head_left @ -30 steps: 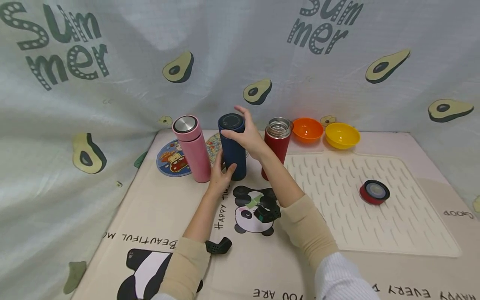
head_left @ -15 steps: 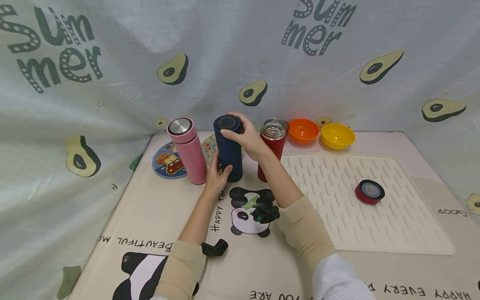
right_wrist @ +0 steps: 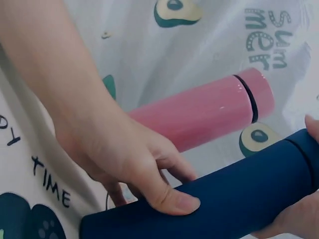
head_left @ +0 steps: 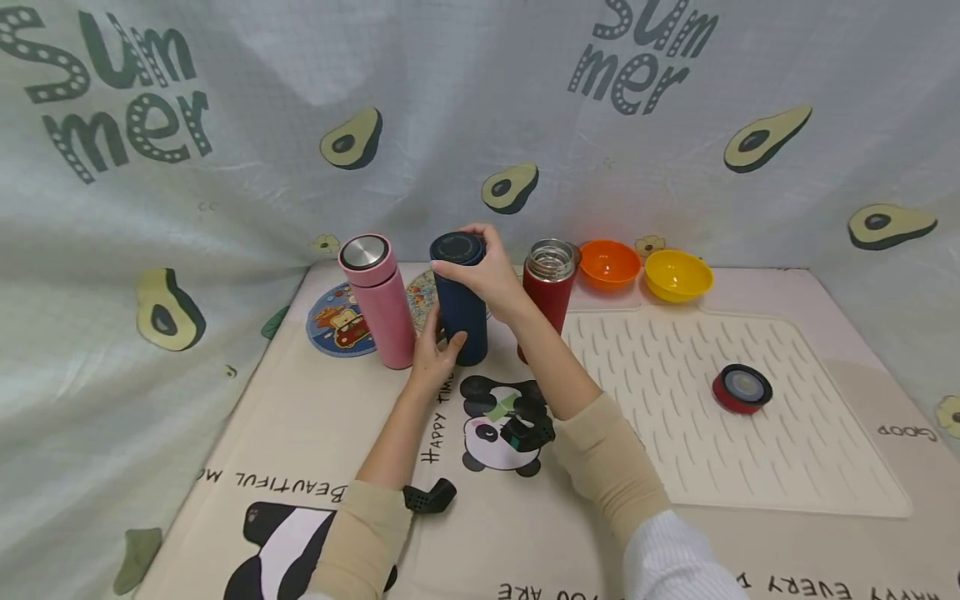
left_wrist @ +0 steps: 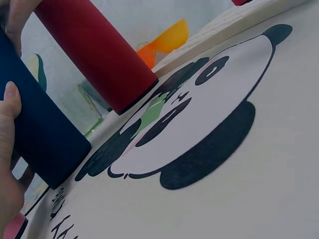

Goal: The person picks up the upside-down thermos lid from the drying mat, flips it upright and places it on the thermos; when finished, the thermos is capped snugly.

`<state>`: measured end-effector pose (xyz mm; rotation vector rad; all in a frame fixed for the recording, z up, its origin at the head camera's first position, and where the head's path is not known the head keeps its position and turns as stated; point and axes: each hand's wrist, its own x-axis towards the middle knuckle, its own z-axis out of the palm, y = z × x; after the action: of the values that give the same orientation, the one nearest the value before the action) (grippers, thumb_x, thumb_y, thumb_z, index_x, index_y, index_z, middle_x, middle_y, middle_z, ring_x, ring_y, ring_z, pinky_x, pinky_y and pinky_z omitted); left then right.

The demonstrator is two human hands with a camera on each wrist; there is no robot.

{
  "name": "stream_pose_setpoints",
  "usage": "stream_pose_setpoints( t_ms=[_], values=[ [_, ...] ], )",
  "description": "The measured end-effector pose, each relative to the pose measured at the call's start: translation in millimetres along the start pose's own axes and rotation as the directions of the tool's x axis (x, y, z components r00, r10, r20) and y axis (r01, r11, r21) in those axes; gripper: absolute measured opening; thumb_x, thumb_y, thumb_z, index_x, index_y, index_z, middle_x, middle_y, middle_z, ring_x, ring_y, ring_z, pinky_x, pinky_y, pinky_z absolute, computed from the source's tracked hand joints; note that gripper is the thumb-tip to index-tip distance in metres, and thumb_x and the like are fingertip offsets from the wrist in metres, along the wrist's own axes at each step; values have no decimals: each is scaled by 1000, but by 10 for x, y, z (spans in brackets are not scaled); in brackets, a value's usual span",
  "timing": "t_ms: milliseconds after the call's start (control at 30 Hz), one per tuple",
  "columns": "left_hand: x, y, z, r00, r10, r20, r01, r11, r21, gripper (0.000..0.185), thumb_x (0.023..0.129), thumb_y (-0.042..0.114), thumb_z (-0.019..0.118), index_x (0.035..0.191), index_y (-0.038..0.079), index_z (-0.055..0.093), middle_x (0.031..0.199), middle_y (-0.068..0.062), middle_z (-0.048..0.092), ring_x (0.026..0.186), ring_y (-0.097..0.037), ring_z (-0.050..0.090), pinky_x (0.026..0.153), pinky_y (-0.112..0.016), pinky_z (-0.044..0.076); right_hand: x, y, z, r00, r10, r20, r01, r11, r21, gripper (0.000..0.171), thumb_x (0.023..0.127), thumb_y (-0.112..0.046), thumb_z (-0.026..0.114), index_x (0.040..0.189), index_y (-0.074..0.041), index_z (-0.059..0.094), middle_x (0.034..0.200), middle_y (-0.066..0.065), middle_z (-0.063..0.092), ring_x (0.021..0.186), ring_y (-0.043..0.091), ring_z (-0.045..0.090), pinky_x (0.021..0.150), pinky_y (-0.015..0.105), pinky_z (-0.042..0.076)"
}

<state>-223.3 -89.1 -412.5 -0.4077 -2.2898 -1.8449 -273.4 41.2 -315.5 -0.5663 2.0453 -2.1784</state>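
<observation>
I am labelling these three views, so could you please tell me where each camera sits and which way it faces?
Head: above, looking forward and down at the navy bottle, both forearms showing.
Left wrist: low by the mat, facing the red bottle; left hand at the edge.
Right wrist: faces the left hand gripping the bottle's base; right hand at the cap.
All share the navy bottle.

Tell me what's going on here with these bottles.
A person is working on the blue bottle, the middle of three standing on the mat. The left hand grips its lower body, while the right hand grips its cap. The pink bottle beside it is capped. The red bottle stands open, and a red lid lies apart on the ribbed mat.
</observation>
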Motion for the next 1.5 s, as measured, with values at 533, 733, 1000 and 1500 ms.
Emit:
stream_pose_setpoints(
  t_ms=[533,733,1000,1500],
  values=[
    [-48,-18,5,1000,-15,-1,15,1000,0,63,93,8,52,143,-4,16,141,-26,31,128,-37,34,103,-48,29,-40,38,-12,997,10,77,-23,986,167,54,87,-3,56,137,-5,36,128,16,47,113,27,49,98,41,38],
    [-43,-14,13,1000,8,-6,-8,1000,2,62,93,9,52,143,-3,18,141,-25,32,128,-36,34,103,-48,29,-39,68,-50,997,-26,69,6,964,264,51,86,5,55,134,0,39,123,15,48,106,24,53,93,39,43],
    [-34,-15,19,999,33,-6,-33,999,8,61,92,6,52,142,-4,18,140,-27,32,128,-38,34,102,-51,28,-45,88,-7,997,-53,-53,63,977,206,51,79,6,64,124,-2,40,113,9,47,101,21,50,90,33,45],
    [-11,-35,-1,998,69,-5,-69,997,44,62,93,6,50,144,-1,16,140,-24,34,125,-36,38,101,-49,31,-36,110,36,989,-91,-119,110,981,161,50,80,0,65,125,-3,42,114,8,48,106,20,45,92,34,43]
  ],
)
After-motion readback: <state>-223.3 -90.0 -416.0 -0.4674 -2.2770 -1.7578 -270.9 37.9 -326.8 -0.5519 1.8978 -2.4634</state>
